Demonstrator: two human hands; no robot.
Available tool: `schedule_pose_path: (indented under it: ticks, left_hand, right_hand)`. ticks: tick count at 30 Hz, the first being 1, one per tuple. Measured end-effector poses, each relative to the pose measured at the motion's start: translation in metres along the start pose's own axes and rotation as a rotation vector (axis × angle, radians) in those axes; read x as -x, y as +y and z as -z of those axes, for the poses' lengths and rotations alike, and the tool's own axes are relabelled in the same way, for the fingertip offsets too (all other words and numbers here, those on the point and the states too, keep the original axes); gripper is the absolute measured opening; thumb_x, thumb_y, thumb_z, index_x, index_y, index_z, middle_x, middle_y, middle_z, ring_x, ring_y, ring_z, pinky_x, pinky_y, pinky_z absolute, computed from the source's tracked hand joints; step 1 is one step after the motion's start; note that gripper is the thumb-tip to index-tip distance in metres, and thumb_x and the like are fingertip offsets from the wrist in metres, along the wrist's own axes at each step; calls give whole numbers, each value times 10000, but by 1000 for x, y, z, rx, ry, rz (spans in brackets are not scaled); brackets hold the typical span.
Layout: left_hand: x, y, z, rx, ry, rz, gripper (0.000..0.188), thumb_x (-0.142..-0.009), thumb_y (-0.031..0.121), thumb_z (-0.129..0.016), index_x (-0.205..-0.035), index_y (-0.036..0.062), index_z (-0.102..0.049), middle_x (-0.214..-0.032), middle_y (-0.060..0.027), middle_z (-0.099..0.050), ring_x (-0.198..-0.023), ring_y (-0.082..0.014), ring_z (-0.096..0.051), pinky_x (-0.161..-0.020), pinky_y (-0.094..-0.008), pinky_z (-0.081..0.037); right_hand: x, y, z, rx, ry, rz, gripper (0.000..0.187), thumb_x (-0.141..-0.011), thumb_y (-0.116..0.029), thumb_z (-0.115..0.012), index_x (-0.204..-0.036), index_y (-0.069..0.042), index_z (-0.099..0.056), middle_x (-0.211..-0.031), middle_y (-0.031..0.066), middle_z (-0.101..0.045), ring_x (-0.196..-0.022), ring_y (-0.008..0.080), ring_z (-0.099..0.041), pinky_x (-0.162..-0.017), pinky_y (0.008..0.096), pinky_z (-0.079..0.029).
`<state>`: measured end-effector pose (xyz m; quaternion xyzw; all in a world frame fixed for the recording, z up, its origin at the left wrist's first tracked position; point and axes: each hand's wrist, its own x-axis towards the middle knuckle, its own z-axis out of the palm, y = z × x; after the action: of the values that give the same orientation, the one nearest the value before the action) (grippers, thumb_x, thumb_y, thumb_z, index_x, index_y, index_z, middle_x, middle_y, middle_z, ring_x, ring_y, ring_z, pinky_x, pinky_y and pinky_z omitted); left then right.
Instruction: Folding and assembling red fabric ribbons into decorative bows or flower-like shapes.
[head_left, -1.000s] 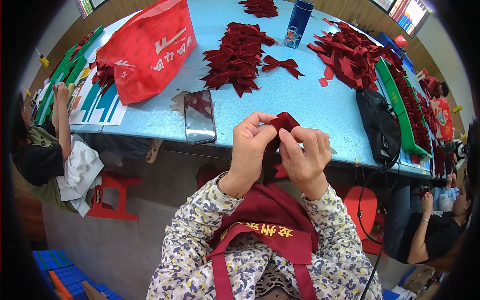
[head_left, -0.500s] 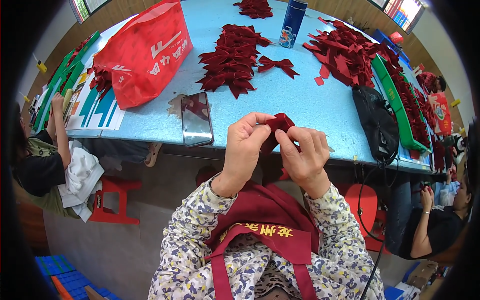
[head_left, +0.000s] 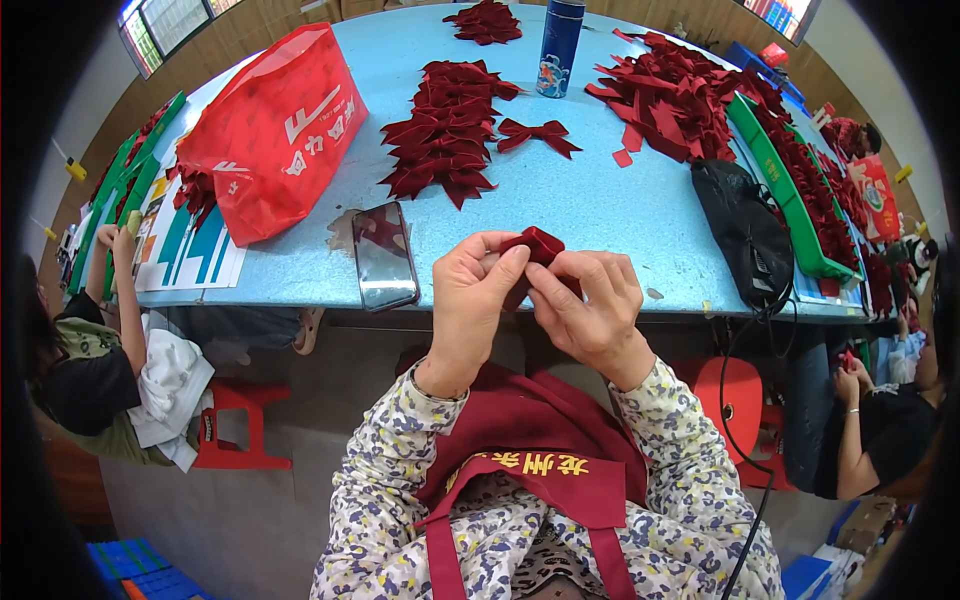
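Observation:
A folded strip of dark red velvet ribbon [head_left: 537, 242] is pinched between my two hands, just in front of the table's near edge. My left hand [head_left: 474, 290] grips one side of it with thumb and fingers. On the other side, my right hand [head_left: 592, 300] has its thumb and index finger pressed together on the ribbon; its lower part is hidden behind the fingers. Beyond my hands lies a single finished bow [head_left: 538, 137] of the same ribbon, beside an overlapping row of bows [head_left: 440, 130].
On the blue table [head_left: 330, 285] are a phone [head_left: 384, 258], a red bag [head_left: 270, 140], a blue tumbler [head_left: 560, 48], a heap of ribbon pieces [head_left: 670, 105], a black pouch [head_left: 740, 235] and a green tray [head_left: 790, 190]. People sit at the left and right.
My hands have shifted slightly left in view, still pinching the ribbon, whose folded top sits a little differently. The whole view has turned slightly.

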<state>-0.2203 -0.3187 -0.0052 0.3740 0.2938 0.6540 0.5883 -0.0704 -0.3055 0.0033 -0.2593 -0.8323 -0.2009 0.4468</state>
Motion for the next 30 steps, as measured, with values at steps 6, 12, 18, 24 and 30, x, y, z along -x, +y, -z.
schedule_pose_path:
  ticks: [6,12,18,24,30]
  left_hand:
    - [-14,5,-5,-10,11,-9,176,-900,63,-616,-1039,-45,-598,-929,-77,-677,-788,-79,-637,-693,-187,-498]
    - [-17,12,-24,-18,-7,35,174,-906,76,-606,-1041,-34,-603,-932,-73,-680,-805,-93,-648,-733,-212,-506]
    - [-18,6,-32,-21,-26,68,170,-900,86,-613,-1030,-22,-607,-928,-69,-682,-793,-96,-651,-727,-213,-508]
    - [-21,4,-27,7,18,110,138,-888,89,-613,-992,-2,-620,-910,-57,-681,-772,-96,-647,-720,-218,-509]
    - [-24,-3,-21,29,29,149,119,-886,91,-609,-976,15,-628,-896,-42,-681,-768,-91,-640,-719,-222,-503]
  right_hand:
    - [27,17,11,-355,71,-296,226,-757,-55,-686,-977,-48,-631,-897,89,-596,-765,203,-580,-676,310,-450]
    - [31,36,20,-784,-40,-667,170,-842,-101,-658,-979,-19,-600,-951,95,-627,-818,167,-597,-721,286,-471]
    - [33,45,21,-1294,-211,-902,223,-855,-182,-687,-924,2,-581,-904,61,-664,-780,116,-614,-637,254,-475]
    - [25,38,34,-1480,-453,-1146,213,-837,-176,-715,-902,-12,-596,-820,57,-665,-705,68,-601,-628,210,-472]
    - [31,27,23,-1565,-291,-1148,176,-822,-119,-704,-927,-13,-610,-813,37,-640,-711,71,-577,-666,215,-473]
